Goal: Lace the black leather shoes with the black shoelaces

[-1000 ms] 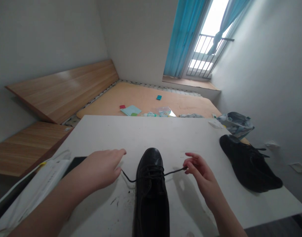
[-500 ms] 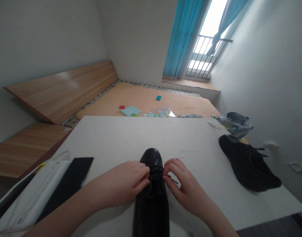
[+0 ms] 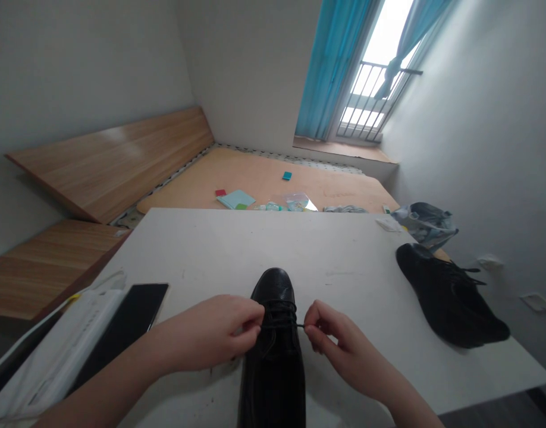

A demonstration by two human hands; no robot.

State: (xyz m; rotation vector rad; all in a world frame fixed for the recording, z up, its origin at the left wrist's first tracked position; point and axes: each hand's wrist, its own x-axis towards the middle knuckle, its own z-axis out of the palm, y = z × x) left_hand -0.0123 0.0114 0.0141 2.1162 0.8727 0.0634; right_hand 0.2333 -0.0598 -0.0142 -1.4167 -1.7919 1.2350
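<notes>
A black leather lace-up shoe (image 3: 273,356) rests on the white table (image 3: 237,249), its toe pointing away from me. My left hand (image 3: 210,331) pinches the black shoelace (image 3: 279,315) at the shoe's left side, the fingertips against the eyelets. My right hand (image 3: 333,339) holds the lace at the right of the shoe, and a short taut stretch runs from the fingertips to the lacing. The fingers hide the lace's ends.
A second black shoe (image 3: 446,297) lies on its side at the table's right. A black smartphone (image 3: 125,315) and a white box (image 3: 68,339) sit at the left edge. Beyond the table are a low wooden bed with scattered small items and a plastic bag (image 3: 427,226).
My hands have drawn apart from the lacing, the right one moving right. The lace now runs taut from my right fingertips across the shoe's top.
</notes>
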